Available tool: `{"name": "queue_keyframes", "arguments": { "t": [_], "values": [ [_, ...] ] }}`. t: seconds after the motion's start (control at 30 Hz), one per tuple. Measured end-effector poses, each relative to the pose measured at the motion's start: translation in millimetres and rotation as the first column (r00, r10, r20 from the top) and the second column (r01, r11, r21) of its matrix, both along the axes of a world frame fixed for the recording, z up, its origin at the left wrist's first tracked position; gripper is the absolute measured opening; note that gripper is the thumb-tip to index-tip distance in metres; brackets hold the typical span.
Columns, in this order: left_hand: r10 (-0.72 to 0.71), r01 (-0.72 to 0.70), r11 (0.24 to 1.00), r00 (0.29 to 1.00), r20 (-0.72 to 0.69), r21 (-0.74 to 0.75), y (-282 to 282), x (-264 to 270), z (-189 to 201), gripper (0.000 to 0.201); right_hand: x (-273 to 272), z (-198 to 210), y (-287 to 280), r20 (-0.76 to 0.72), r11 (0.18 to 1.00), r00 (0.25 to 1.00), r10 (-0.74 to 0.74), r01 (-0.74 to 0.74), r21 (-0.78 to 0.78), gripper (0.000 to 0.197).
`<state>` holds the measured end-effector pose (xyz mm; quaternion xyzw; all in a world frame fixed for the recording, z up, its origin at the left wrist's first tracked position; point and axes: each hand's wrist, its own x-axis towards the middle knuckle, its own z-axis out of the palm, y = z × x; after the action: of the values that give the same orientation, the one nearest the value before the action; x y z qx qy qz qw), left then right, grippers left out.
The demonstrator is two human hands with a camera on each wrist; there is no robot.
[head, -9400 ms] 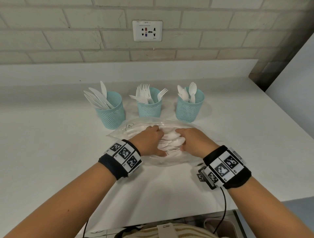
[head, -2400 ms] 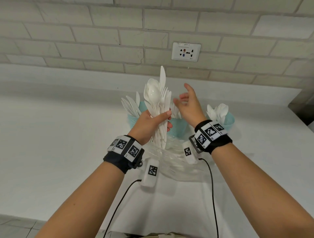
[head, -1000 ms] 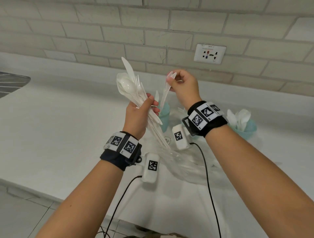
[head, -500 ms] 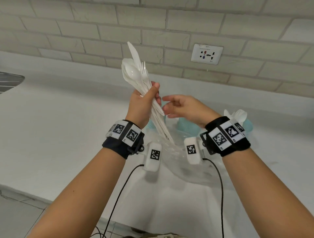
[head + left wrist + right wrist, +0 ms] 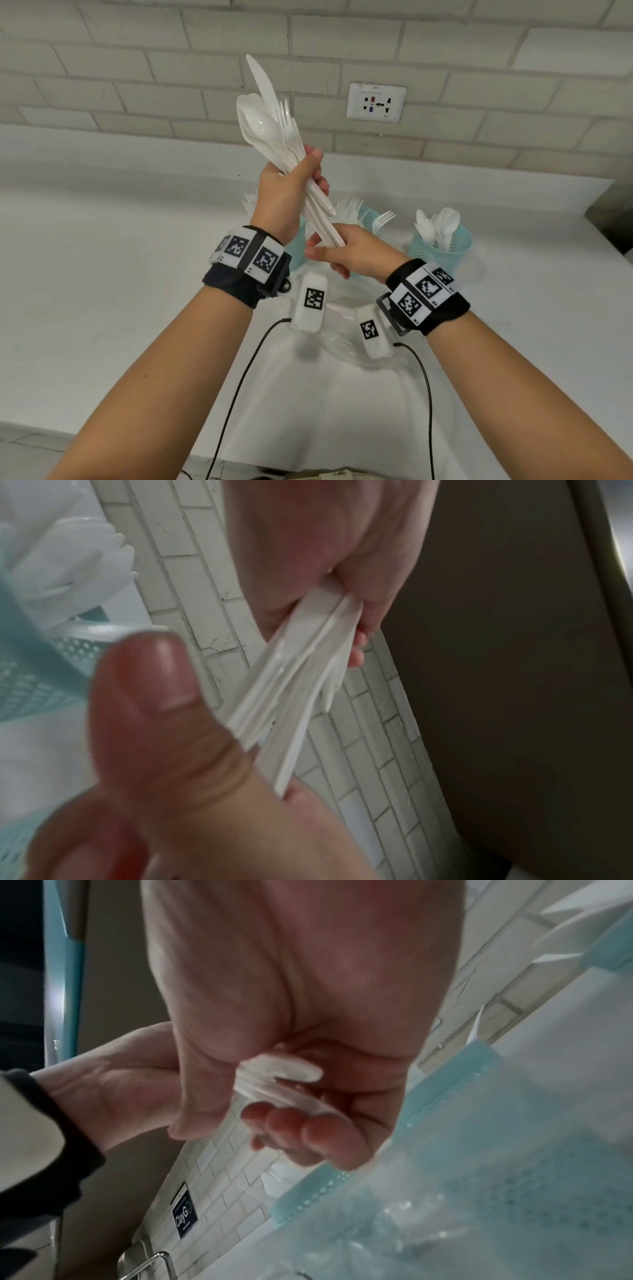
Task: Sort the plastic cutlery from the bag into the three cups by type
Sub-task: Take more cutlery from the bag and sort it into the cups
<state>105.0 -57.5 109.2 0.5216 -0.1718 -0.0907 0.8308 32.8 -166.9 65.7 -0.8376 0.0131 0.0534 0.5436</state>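
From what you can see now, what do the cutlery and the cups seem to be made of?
The bundle of cutlery in the left hand looks like thin white plastic with a smooth, slightly glossy finish: the spoon bowl shows a soft highlight and is faintly translucent. The spoon cup seems to be pale teal plastic, matte, with walls perforated in a fine mesh; the exact plastic cannot be told.

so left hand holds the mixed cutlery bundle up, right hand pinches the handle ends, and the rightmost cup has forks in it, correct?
Not quite: the rightmost cup holds spoons, as the head view shows; the forks stand in the cup left of it. The rest stands: left hand grips the cutlery bundle raised, right hand pinches its handle ends.
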Motion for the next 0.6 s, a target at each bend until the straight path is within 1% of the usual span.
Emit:
{"name": "queue_keyframes", "arguments": {
  "t": [0.07, 0.13, 0.2, 0.27, 0.33, 0.37, 0.47, 0.6],
  "values": [
    [-0.014, 0.014, 1.0, 1.0, 0.0, 0.016, -1.8, -2.2, -1.7, 0.007, 0.5, -1.5, 0.0, -0.002, 0.999, 1.0, -0.022, 0.022, 0.046, 0.025],
    [-0.02, 0.02, 0.999, 1.0, -0.007, 0.034, -3.1, -4.1, -1.5, 0.007, 1.2, -2.2, 1.1, 0.01, 0.998, 0.999, -0.044, 0.043, 0.056, 0.029],
    [-0.024, 0.024, 0.999, 1.0, -0.015, 0.043, -3.4, -4.7, -0.3, 0.007, 0.8, -2.0, 3.7, 0.03, 0.996, 0.997, -0.067, 0.066, 0.057, 0.023],
    [-0.031, 0.032, 0.998, 0.999, -0.017, 0.052, -2.2, -2.9, 1.8, 0.006, 1.0, -2.8, 6.8, 0.019, 0.988, 0.996, -0.089, 0.085, 0.131, 0.015],
    [-0.052, 0.054, 0.996, 0.998, -0.026, 0.067, -0.8, -0.9, 4.5, 0.005, 1.9, -4.2, 8.8, 0.0, 0.974, 0.995, -0.103, 0.101, 0.203, 0.018],
    [-0.06, 0.063, 0.995, 0.998, -0.032, 0.079, -0.1, -0.2, 6.5, 0.005, 2.3, -4.3, 9.0, -0.006, 0.971, 0.994, -0.108, 0.107, 0.214, 0.019],
    [-0.041, 0.045, 0.992, 0.999, -0.036, 0.122, 3.0, 4.3, 15.2, 0.005, 1.5, -4.4, 6.8, 0.004, 0.976, 0.993, -0.114, 0.112, 0.184, 0.02],
    [-0.024, 0.024, 0.997, 1.0, -0.006, 0.071, 6.3, 14.4, 26.1, 0.01, -3.8, -10.5, 1.5, 0.007, 0.987, 0.994, -0.109, 0.108, 0.12, 0.016]
  ]
}}
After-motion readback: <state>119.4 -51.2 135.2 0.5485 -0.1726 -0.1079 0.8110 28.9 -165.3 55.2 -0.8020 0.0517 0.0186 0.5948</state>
